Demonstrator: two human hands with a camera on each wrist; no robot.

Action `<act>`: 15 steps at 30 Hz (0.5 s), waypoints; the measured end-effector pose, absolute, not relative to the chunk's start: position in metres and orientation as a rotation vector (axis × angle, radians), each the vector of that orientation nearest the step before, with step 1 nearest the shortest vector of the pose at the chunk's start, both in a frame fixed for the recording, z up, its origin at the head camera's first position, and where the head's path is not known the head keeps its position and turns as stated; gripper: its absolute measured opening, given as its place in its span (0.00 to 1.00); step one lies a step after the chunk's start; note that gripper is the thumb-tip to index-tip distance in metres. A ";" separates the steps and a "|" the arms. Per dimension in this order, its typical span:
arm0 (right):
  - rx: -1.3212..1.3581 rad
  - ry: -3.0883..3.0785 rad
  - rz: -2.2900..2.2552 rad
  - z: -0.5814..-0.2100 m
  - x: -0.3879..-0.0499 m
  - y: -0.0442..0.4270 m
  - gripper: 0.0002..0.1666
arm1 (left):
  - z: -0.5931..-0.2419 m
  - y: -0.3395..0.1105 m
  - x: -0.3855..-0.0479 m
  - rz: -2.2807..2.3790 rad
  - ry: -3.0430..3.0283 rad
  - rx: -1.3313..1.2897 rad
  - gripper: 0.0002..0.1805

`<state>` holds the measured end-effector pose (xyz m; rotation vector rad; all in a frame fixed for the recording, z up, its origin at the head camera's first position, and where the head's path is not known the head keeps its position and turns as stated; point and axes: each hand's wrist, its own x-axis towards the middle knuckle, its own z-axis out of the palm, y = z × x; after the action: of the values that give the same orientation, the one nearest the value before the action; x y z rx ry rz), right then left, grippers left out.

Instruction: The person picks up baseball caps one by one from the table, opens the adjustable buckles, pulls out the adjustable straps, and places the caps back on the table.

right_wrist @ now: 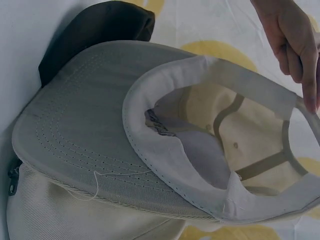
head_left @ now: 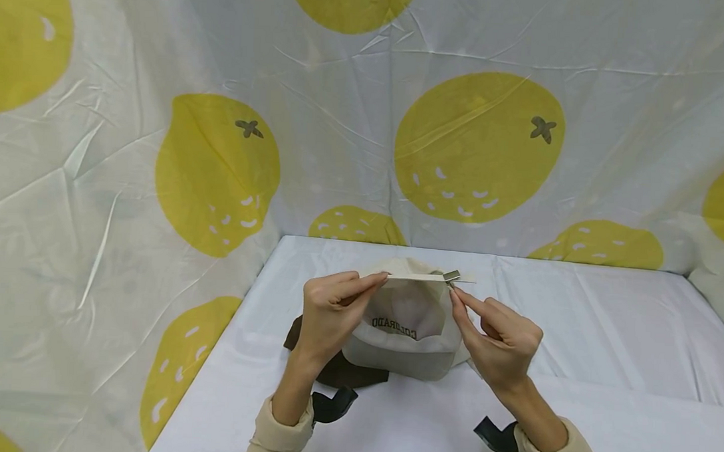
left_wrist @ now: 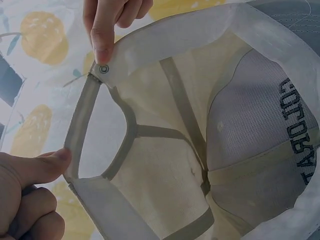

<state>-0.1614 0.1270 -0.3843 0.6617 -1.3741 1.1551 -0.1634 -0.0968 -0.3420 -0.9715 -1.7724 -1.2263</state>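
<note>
A cream baseball cap (head_left: 405, 357) with a grey brim underside is held up, its inside facing me. Reversed COLORADO lettering (left_wrist: 297, 125) shows on its inner front. My left hand (head_left: 338, 311) pinches the back strap (left_wrist: 82, 127) between thumb and forefinger at the left of the rear opening. At the strap's other end is a metal buckle (head_left: 451, 276). My right hand (head_left: 504, 341) pinches the cap's edge just below this buckle. In the left wrist view, a right fingertip lies beside a small metal eyelet (left_wrist: 103, 69). The right wrist view leaves out my right hand.
A dark brown cloth piece (head_left: 353, 375), perhaps another cap's brim, lies behind the held cap at the left. Another cream cloth item (right_wrist: 90, 210) sits beneath the brim. White cloth covers the table (head_left: 603, 341); lemon-print curtains (head_left: 336, 119) enclose its back and sides.
</note>
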 end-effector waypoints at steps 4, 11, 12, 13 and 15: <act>0.653 -1.373 1.156 -0.383 -0.161 0.126 0.15 | -0.343 -0.098 -0.164 -1.212 -1.793 -0.966 0.08; 0.622 -1.379 1.158 -0.382 -0.162 0.129 0.14 | -0.341 -0.104 -0.163 -1.196 -1.808 -0.935 0.08; 0.617 -1.378 1.157 -0.382 -0.162 0.129 0.13 | -0.340 -0.105 -0.164 -1.192 -1.807 -0.925 0.08; 0.614 -1.380 1.158 -0.382 -0.162 0.130 0.12 | -0.340 -0.107 -0.164 -1.195 -1.803 -0.919 0.08; 0.612 -1.379 1.160 -0.383 -0.163 0.130 0.11 | -0.339 -0.110 -0.164 -1.200 -1.802 -0.905 0.08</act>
<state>-0.1625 0.1303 -0.3826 0.6115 -1.3787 1.1600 -0.1641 -0.1103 -0.3387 -0.9049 -1.8024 -1.1996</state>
